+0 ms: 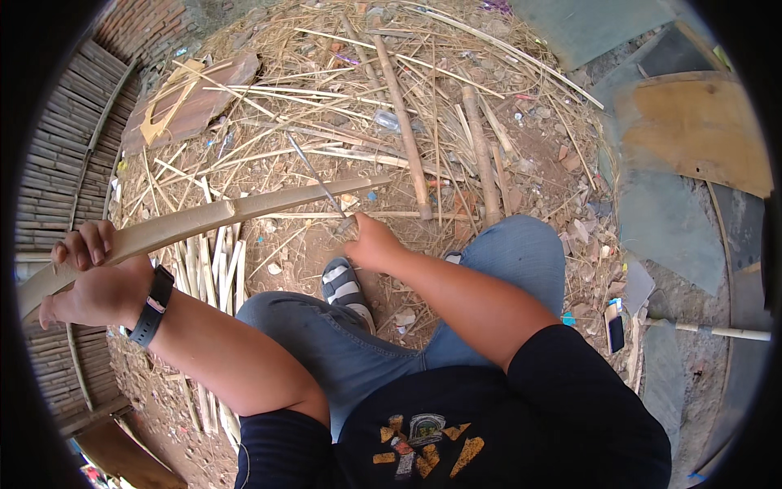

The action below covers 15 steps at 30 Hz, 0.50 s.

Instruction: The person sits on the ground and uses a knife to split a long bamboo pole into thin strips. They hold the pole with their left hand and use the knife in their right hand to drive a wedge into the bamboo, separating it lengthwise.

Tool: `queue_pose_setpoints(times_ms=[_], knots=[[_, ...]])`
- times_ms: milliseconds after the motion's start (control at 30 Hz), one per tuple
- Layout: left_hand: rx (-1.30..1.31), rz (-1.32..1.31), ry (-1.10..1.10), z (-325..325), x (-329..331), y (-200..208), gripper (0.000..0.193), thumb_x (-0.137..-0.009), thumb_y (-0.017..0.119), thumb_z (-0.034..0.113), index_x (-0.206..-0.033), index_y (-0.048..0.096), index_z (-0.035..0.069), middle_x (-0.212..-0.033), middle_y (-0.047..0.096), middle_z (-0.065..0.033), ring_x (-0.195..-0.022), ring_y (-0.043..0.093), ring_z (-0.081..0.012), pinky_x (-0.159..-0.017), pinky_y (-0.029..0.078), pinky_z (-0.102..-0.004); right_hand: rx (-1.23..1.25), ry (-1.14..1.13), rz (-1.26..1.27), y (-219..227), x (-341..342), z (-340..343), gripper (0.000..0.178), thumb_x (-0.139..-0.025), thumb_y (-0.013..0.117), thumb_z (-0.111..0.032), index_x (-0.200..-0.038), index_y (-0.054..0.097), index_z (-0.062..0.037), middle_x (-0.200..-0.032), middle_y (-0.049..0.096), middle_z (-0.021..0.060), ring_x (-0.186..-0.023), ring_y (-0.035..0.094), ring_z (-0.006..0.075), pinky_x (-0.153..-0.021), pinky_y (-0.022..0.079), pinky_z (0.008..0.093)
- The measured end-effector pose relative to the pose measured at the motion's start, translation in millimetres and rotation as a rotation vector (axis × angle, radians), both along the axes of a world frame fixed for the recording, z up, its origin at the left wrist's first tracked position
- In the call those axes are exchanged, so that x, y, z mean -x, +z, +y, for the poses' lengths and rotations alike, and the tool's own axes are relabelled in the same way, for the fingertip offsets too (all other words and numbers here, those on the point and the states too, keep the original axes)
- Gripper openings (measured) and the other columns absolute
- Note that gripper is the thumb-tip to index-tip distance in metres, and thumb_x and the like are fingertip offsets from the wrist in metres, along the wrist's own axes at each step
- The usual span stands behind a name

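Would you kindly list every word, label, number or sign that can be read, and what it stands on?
No text can be read.
Dark shirt: a coloured print, no legible lettering.
Wristband: nothing legible.
Phone-like object: too small to read.
Pale strip in the left hand: no lettering visible.

Left grip around bamboo strip, right grip holding knife; sticks strewn over dirt
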<state>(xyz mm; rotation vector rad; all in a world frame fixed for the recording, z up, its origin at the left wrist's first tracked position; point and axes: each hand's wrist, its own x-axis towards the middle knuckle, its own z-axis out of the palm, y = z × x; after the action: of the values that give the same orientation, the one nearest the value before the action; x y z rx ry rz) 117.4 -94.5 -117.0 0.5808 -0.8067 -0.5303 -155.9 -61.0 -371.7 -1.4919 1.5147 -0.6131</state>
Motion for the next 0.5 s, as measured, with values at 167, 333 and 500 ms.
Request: queue_pose_setpoints(times_ms=[167,333,500], knots=[[0.06,-0.013,-0.155,1.3,-15.7,-1.9,0.08,-0.076,0.028,0.088,-0.074,0.048,0.011,-0.058,0.038,0.0004,-0.05,0.035,-0.0122,-0.047,0.028,-0.0239,0.069,0.127,-0.03,37.3,-7.5,9.7,0.04,-0.078,0.067,-0.017,-0.109,0.052,0.0036,-0.08,0.063,0.025,-0.077,0.064,0.038,-0.065,0.048,0.0451],[0.063,-0.031,-0.144,4.1,-1.3,5.6,0.08,-0.075,0.03,0.089,-0.075,0.048,0.011,-0.058,0.039,0.0002,-0.05,0.036,-0.0121,-0.048,0.029,-0.0237,0.087,0.13,-0.043,23.2,-0.3,0.6,0.04,-0.078,0.067,-0.019,-0.109,0.053,0.0028,-0.087,0.063,0.0263,-0.083,0.064,0.0393,-0.071,0.049,0.0463],[0.065,-0.026,-0.158,0.1,-2.7,0.3,0.081,-0.075,0.03,0.09,-0.074,0.048,0.011,-0.058,0.04,0.0003,-0.049,0.036,-0.0117,-0.048,0.029,-0.0236,-0.035,0.043,0.027,15.8,3.9,-6.6,0.04,-0.077,0.066,-0.018,-0.108,0.053,0.0021,-0.092,0.064,0.0256,-0.088,0.065,0.0396,-0.075,0.051,0.0457]])
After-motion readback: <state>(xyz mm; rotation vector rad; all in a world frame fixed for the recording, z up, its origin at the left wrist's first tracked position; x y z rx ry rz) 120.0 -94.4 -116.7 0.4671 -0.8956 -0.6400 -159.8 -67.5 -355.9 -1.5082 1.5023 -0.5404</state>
